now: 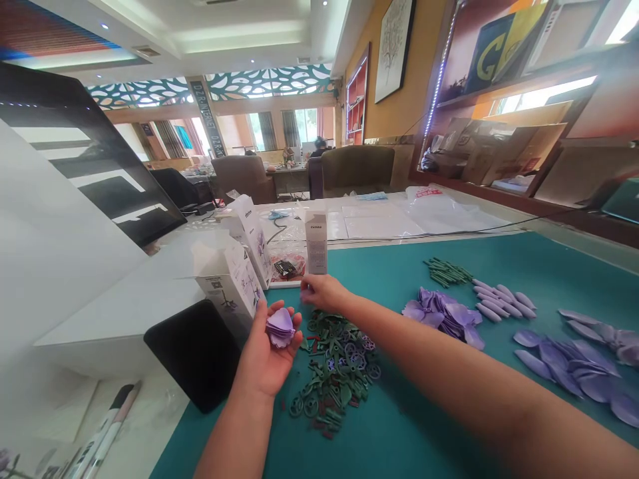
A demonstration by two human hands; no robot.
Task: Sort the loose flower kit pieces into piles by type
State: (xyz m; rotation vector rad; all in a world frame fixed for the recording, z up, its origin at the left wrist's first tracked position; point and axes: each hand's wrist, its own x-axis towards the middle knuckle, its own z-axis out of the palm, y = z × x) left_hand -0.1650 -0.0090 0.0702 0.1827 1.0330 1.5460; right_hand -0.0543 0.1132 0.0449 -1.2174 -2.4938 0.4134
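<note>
My left hand [272,352] is palm up, its fingers curled around a small stack of purple plastic petals [280,327]. Further forward, my right hand [324,293] reaches past a mixed heap of small green, purple and red plastic parts [337,372]. The fingers of that hand are pinched together near the small upright box [316,243]; whatever is between them is too small to make out. To the right of the heap lies a pile of loose purple petals [444,316].
Green sticks [446,271], pale purple pods [504,301] and larger petals [572,366] lie on the green mat [379,263]. Two printed boxes [229,283] stand left, beside a black tablet-like slab [194,356]. A monitor [84,153] rises at the far left.
</note>
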